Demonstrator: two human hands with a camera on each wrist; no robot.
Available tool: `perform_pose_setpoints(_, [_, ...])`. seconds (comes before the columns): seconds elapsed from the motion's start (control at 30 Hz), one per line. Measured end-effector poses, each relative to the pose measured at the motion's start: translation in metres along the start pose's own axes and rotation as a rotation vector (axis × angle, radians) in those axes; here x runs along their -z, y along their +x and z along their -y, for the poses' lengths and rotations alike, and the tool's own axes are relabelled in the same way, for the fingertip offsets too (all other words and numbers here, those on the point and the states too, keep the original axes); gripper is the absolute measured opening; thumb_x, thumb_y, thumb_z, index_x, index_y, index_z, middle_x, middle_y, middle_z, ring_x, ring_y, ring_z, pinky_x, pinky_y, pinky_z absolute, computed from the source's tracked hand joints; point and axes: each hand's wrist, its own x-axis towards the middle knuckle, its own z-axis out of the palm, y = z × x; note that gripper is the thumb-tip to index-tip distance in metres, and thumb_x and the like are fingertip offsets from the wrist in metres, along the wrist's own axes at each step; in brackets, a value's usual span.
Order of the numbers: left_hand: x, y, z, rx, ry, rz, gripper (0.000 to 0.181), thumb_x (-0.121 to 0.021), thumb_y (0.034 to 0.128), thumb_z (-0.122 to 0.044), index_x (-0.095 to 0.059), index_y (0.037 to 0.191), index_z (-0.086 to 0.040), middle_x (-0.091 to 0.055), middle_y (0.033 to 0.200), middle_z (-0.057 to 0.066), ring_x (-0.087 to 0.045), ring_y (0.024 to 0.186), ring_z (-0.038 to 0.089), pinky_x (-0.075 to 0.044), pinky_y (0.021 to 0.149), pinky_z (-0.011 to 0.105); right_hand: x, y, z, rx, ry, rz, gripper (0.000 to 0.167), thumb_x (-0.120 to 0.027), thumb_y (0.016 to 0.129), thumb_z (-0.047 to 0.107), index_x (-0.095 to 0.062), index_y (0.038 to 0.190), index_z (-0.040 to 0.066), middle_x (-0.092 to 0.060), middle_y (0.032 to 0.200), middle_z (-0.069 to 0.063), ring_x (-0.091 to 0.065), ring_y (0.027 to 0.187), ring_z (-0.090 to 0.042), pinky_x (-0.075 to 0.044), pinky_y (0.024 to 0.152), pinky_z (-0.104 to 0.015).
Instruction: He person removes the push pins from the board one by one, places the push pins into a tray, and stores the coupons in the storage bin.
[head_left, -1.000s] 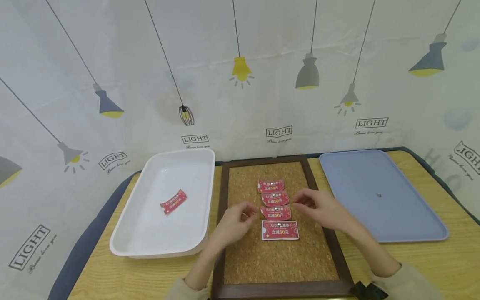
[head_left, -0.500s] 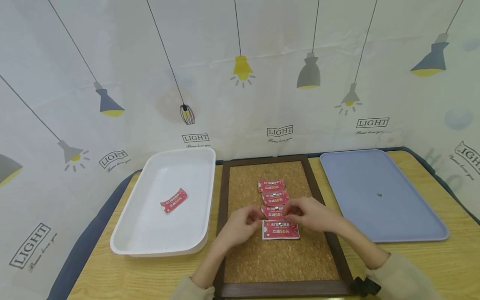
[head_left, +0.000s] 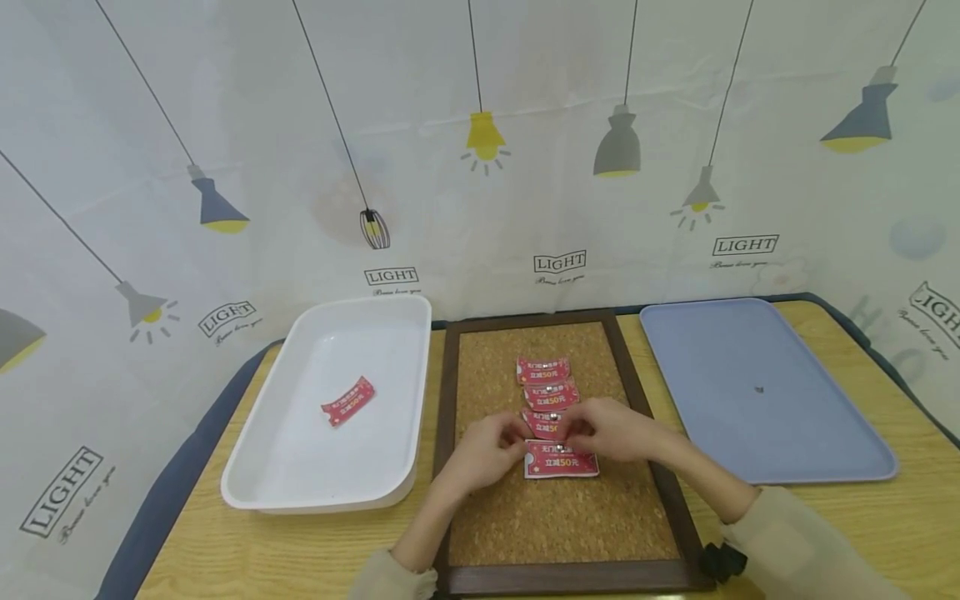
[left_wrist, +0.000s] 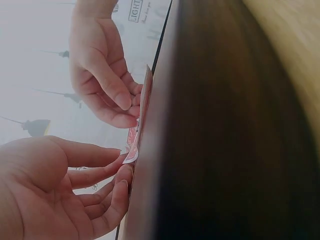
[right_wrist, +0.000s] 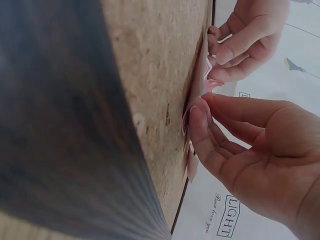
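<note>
Several red paper coupons lie in a column on the framed corkboard (head_left: 487, 517), each with a small shiny pin near its top edge. My left hand (head_left: 491, 448) pinches the left end of the third coupon (head_left: 542, 425) from the back. At that coupon's other end, the thumb and forefinger of my right hand (head_left: 611, 429) pinch its curling edge, also seen under the right hand (right_wrist: 265, 145) in the right wrist view. Just below lies the flatter front coupon (head_left: 561, 462). The left wrist view has a coupon end (left_wrist: 131, 155) at the left hand's (left_wrist: 65, 185) fingertips.
To the left stands a white tray (head_left: 330, 487) with one loose red coupon (head_left: 349, 402) in it. A blue-grey tray (head_left: 720, 358) on the right bears a tiny dark item (head_left: 759, 389). A printed cloth (head_left: 480, 225) hangs behind the wooden table (head_left: 202, 542).
Both hands have come closer together over the third coupon, the right one moving left and slightly nearer the front. They now pinch its ends. The trays have not moved.
</note>
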Motion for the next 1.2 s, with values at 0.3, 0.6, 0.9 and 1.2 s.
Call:
perform_pose_setpoints(0.3, [0.0, 0.002, -0.004, 0.018, 0.012, 0.008, 0.006, -0.068, 0.0918, -0.003, -0.07, 0.097, -0.005, -0.064, 0.082, -0.001, -0.056, 0.071, 0.01, -0.046, 0.064, 0.028, -0.006, 0.007, 0.0, -0.033, -0.057, -0.02, 0.008, -0.066, 0.094, 0.001, -0.072, 0.093, 0.007, -0.067, 0.084, 0.003, -0.054, 0.068, -0.005, -0.047, 0.062, -0.024])
perform_pose_setpoints(0.6, [0.0, 0.0, -0.006, 0.018, 0.018, 0.003, 0.006, -0.068, 0.0894, 0.0, -0.07, 0.094, -0.003, -0.067, 0.081, 0.002, -0.056, 0.069, 0.009, -0.046, 0.061, 0.026, -0.012, 0.012, 0.005, -0.061, -0.074, -0.064, 0.009, -0.07, 0.089, -0.001, -0.072, 0.086, 0.007, -0.063, 0.076, 0.005, -0.052, 0.063, -0.006, -0.045, 0.057, -0.023])
perform_pose_setpoints(0.9, [-0.003, -0.001, -0.006, 0.029, 0.018, -0.028, 0.003, -0.069, 0.0897, -0.001, -0.07, 0.09, -0.004, -0.066, 0.078, 0.0, -0.055, 0.065, 0.008, -0.044, 0.057, 0.025, -0.016, 0.017, 0.006, -0.107, -0.093, -0.066, 0.011, -0.073, 0.086, -0.001, -0.07, 0.08, 0.007, -0.059, 0.068, 0.005, -0.051, 0.058, -0.005, -0.043, 0.052, -0.022])
perform_pose_setpoints(1.2, [-0.005, 0.001, -0.006, 0.048, 0.016, -0.043, 0.005, -0.071, 0.0912, -0.004, -0.07, 0.087, -0.007, -0.065, 0.075, -0.003, -0.054, 0.063, 0.007, -0.043, 0.056, 0.024, -0.014, 0.016, 0.007, -0.118, -0.069, -0.042, 0.014, -0.072, 0.089, -0.001, -0.066, 0.081, 0.008, -0.06, 0.066, 0.004, -0.053, 0.055, -0.005, -0.043, 0.05, -0.021])
